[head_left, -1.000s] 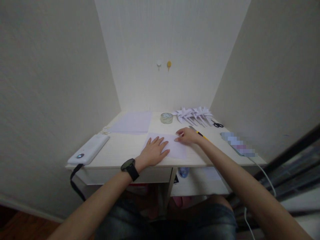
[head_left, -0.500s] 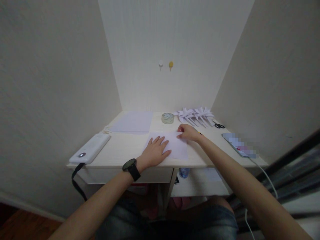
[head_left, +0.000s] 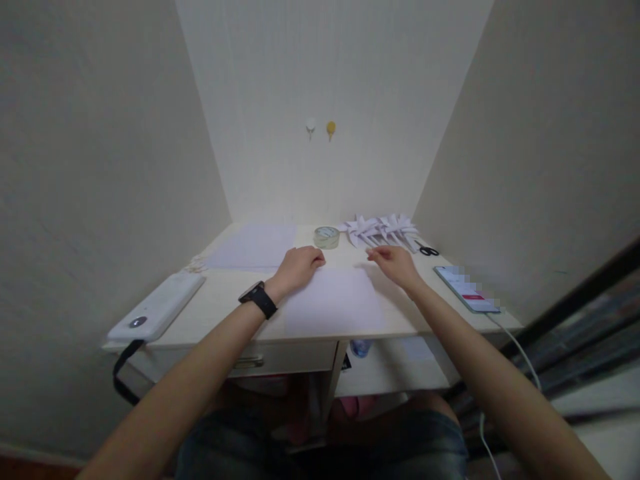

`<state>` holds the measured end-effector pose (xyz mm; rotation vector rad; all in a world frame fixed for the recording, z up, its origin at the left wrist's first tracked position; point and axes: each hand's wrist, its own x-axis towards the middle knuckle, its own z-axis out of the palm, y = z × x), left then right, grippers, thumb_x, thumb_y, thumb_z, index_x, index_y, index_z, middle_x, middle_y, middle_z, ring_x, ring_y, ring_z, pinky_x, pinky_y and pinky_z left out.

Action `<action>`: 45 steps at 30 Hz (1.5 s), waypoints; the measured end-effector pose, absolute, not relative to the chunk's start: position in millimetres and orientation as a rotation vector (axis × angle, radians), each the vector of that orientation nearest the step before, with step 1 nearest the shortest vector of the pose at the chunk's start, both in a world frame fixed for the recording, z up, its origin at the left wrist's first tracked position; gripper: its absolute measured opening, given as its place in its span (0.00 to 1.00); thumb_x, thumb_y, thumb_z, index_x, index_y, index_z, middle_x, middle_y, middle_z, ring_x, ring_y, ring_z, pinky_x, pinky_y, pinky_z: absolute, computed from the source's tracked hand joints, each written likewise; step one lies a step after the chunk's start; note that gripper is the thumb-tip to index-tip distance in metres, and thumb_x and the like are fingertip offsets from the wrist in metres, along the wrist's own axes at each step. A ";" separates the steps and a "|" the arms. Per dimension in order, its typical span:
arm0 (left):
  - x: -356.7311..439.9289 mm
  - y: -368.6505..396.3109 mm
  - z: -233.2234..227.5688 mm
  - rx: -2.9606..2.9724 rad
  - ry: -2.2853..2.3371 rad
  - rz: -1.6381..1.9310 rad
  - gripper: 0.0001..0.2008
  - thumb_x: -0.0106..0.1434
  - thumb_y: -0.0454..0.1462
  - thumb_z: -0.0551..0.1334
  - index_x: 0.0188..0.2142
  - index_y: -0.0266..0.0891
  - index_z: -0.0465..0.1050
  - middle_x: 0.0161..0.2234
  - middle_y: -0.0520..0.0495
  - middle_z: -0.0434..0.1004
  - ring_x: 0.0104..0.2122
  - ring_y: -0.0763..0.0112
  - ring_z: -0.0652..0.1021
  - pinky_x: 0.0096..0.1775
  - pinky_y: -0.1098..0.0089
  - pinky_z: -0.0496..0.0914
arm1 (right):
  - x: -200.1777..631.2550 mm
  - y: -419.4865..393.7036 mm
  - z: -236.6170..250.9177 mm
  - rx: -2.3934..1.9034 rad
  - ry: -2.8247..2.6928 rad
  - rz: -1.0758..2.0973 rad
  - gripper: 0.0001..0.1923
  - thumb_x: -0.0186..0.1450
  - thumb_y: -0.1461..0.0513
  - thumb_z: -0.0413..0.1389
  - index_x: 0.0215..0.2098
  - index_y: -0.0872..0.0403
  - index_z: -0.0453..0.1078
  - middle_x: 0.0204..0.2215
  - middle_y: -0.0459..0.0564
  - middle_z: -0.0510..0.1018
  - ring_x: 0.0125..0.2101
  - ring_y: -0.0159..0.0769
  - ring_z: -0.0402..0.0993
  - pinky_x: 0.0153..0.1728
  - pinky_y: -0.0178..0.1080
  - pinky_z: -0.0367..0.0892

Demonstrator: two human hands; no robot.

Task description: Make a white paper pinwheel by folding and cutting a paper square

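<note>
While both forearms reach out over the desk (head_left: 240, 313), the left hand (head_left: 299, 265) rests at the far left corner of the white sheet (head_left: 333, 308), its fingers curled down and pressed onto the paper's far edge; whether anything is pinched between them cannot be told. Most of the sheet lies on the near side of that hand, spreading flat toward the desk's front edge. A black watch (head_left: 258, 299) sits on the left wrist, just behind the hand. The right hand (head_left: 397, 263) is at the sheet's far right corner, fingers loosely spread and slightly bent, fingertips pointing left; whether they touch the paper or hover just above it is unclear. Between and just beyond the two hands stands a tape roll (head_left: 327, 237). Beyond the right hand lies a cluster of folded paper shapes (head_left: 383, 229), with scissors (head_left: 427, 251) to their right. A phone (head_left: 467, 297) lies right of the right hand. Beyond the left hand lies another flat sheet (head_left: 253, 245).
</note>
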<state>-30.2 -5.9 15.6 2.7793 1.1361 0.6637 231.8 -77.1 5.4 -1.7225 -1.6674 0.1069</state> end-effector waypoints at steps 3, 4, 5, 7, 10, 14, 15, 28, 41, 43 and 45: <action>-30.0 -2.8 9.5 2.763 1.123 0.725 0.15 0.70 0.42 0.53 0.40 0.37 0.77 0.41 0.40 0.80 0.42 0.60 0.77 0.45 0.63 0.67 | 255.1 -94.1 -4.1 -2.109 -1.529 -0.162 0.22 0.66 0.52 0.51 0.50 0.56 0.76 0.43 0.59 0.82 0.46 0.50 0.77 0.43 0.42 0.66; -29.9 -3.5 6.5 2.757 1.108 0.709 0.17 0.70 0.43 0.52 0.42 0.37 0.77 0.42 0.39 0.80 0.43 0.59 0.77 0.46 0.63 0.67 | 261.3 -99.0 -8.8 -2.186 -1.523 -0.168 0.23 0.66 0.52 0.51 0.51 0.57 0.75 0.44 0.60 0.82 0.46 0.51 0.76 0.44 0.43 0.66; -29.5 -4.7 3.2 2.753 1.085 0.682 0.19 0.70 0.46 0.52 0.44 0.36 0.76 0.44 0.38 0.79 0.45 0.58 0.77 0.47 0.62 0.66 | 266.2 -103.1 -13.6 -2.236 -1.528 -0.168 0.23 0.67 0.52 0.50 0.51 0.57 0.75 0.45 0.61 0.81 0.47 0.52 0.76 0.44 0.44 0.66; -28.0 -8.6 -3.5 2.758 1.034 0.587 0.26 0.67 0.53 0.54 0.51 0.35 0.74 0.51 0.36 0.77 0.50 0.55 0.75 0.50 0.62 0.66 | 272.1 -108.4 -22.4 -2.285 -1.541 -0.195 0.25 0.67 0.51 0.50 0.53 0.58 0.74 0.46 0.63 0.81 0.49 0.54 0.74 0.45 0.45 0.66; -24.6 -15.8 -12.2 2.821 0.990 0.399 0.36 0.60 0.59 0.59 0.58 0.35 0.69 0.55 0.34 0.74 0.53 0.51 0.74 0.52 0.61 0.66 | 275.0 -109.7 -29.8 -2.338 -1.567 -0.203 0.30 0.65 0.47 0.51 0.55 0.59 0.72 0.47 0.65 0.79 0.48 0.56 0.75 0.45 0.46 0.67; -21.2 -22.0 -18.8 2.924 0.960 0.343 0.30 0.62 0.55 0.61 0.56 0.37 0.71 0.52 0.37 0.77 0.52 0.51 0.75 0.51 0.61 0.66 | 276.0 -105.8 -31.3 -2.401 -1.595 -0.157 0.30 0.63 0.48 0.55 0.58 0.58 0.69 0.48 0.65 0.78 0.48 0.56 0.75 0.43 0.46 0.67; -20.7 -22.0 -19.7 2.931 0.962 0.357 0.29 0.62 0.53 0.62 0.56 0.38 0.72 0.52 0.37 0.77 0.52 0.51 0.75 0.51 0.61 0.66 | 276.1 -105.1 -31.4 -2.399 -1.598 -0.147 0.29 0.64 0.51 0.54 0.58 0.58 0.68 0.48 0.65 0.78 0.48 0.55 0.75 0.43 0.46 0.67; -10.1 -4.8 -11.2 2.827 1.047 0.420 0.42 0.46 0.53 0.74 0.58 0.40 0.70 0.50 0.38 0.77 0.47 0.50 0.77 0.47 0.61 0.68 | 280.7 -131.2 -45.6 -2.172 -1.563 -0.272 0.20 0.66 0.60 0.53 0.52 0.61 0.73 0.45 0.64 0.78 0.45 0.50 0.74 0.46 0.44 0.65; -4.0 -7.8 15.8 2.685 0.851 0.676 0.11 0.65 0.40 0.61 0.39 0.40 0.82 0.38 0.45 0.84 0.38 0.64 0.80 0.40 0.68 0.67 | 286.5 -141.2 -40.3 -1.704 -1.985 -0.130 0.17 0.65 0.64 0.54 0.50 0.57 0.75 0.46 0.58 0.78 0.47 0.47 0.71 0.51 0.45 0.65; -2.0 -2.5 19.2 2.761 0.913 0.654 0.12 0.67 0.39 0.59 0.40 0.39 0.82 0.38 0.43 0.84 0.38 0.63 0.80 0.40 0.67 0.66 | 287.4 -139.2 -39.8 -1.655 -2.032 -0.091 0.16 0.64 0.65 0.54 0.49 0.56 0.76 0.45 0.57 0.79 0.45 0.45 0.72 0.51 0.45 0.65; -0.6 3.3 19.4 2.816 0.993 0.637 0.13 0.67 0.39 0.58 0.40 0.38 0.82 0.39 0.41 0.83 0.37 0.61 0.80 0.39 0.67 0.66 | 288.5 -136.6 -39.6 -1.629 -2.064 -0.063 0.16 0.64 0.66 0.54 0.48 0.55 0.77 0.44 0.57 0.79 0.44 0.45 0.73 0.50 0.45 0.66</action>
